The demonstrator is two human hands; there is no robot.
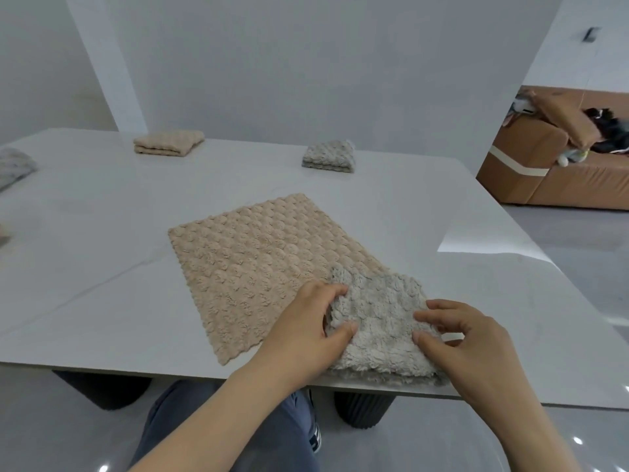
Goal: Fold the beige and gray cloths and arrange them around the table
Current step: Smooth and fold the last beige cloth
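Note:
A folded gray cloth (381,321) lies at the near edge of the white table (102,301), partly on top of a beige cloth (252,267) spread flat. My left hand (306,328) pinches the gray cloth's left edge. At the cloth's right side, my right hand (466,342) has thumb and fingertips on the fabric. Along the far edge sit a folded beige cloth (168,143) and a folded gray cloth (328,156). Another gray cloth (13,166) lies at the far left.
A sliver of one more cloth (4,233) shows at the left frame edge. Dark ribbed table legs (364,410) stand under the near edge, with my knees between them. A brown sofa (558,172) with clutter stands at the back right.

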